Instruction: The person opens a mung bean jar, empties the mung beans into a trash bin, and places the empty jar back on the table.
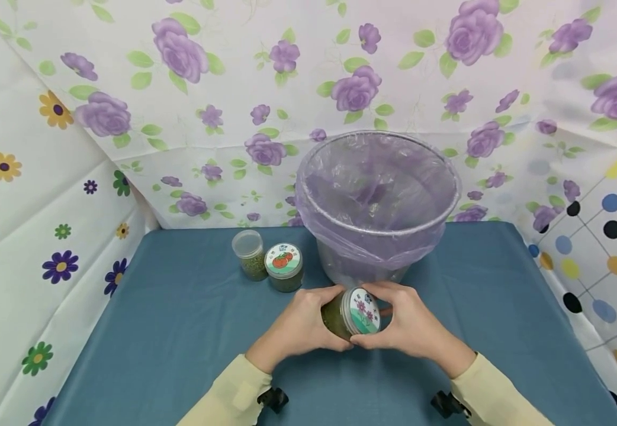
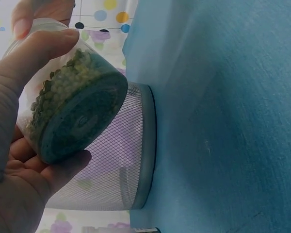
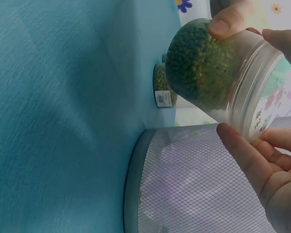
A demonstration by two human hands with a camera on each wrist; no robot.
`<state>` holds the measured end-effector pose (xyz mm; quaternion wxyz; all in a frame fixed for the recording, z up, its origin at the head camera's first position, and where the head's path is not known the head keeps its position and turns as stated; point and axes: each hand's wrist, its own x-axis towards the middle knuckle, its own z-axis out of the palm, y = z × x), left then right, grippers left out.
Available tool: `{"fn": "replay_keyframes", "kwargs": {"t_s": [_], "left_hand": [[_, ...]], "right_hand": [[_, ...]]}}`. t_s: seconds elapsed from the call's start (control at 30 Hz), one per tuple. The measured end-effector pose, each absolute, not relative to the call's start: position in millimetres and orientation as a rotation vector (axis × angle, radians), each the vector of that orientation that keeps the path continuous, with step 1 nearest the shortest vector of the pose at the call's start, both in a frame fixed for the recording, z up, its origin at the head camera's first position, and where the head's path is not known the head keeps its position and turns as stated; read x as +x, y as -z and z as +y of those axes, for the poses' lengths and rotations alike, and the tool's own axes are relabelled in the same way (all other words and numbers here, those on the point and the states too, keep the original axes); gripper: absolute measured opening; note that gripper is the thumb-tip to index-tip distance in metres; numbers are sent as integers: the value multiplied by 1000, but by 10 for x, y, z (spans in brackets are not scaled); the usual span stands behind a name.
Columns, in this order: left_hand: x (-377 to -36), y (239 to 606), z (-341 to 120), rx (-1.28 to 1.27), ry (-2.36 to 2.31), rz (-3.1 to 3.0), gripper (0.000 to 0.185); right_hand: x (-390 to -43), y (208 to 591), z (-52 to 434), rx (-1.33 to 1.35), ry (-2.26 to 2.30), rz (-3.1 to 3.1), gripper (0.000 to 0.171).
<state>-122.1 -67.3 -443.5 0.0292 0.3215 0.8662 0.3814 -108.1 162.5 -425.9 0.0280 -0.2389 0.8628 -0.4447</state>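
Both hands, left (image 1: 300,328) and right (image 1: 412,328), grip a bean jar (image 1: 352,312) just before the bin (image 1: 378,236).

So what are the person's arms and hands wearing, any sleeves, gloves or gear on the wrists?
Both hands are bare, with no gloves or rings showing: the left hand and the right hand. Each arm is in a pale yellow long sleeve, left sleeve and right sleeve. A small black device sits under each wrist, the left one and the right one.
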Motion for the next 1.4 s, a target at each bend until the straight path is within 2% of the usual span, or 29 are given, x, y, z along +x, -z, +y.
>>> {"fn": "replay_keyframes", "kwargs": {"t_s": [0.5, 0.7, 0.87, 1.03, 1.17, 1.4], "left_hand": [[-1263, 4442, -702, 974, -1179, 2644, 77], [-1171, 4447, -687, 859, -1172, 2716, 92], [-1125, 4466, -612, 866, -1048, 2925, 104], [-1165, 4490, -585, 905, -1014, 2984, 91], [-1195, 4477, -616, 965, -1050, 2915, 77], [-1232, 4440, -645, 1027, -1027, 2893, 75]], "right_hand": [[-1111, 4337, 1606, -739, 1397, 2677, 80], [-1124, 4278, 1561, -724, 1436, 2734, 73], [-1128, 4243, 1547, -602, 1470, 2754, 77], [-1136, 4244, 1540, -646, 1434, 2747, 86], [-1153, 4274, 1561, -772, 1389, 2793, 77], [-1149, 4315, 1570, -858, 1382, 2853, 77]]}}
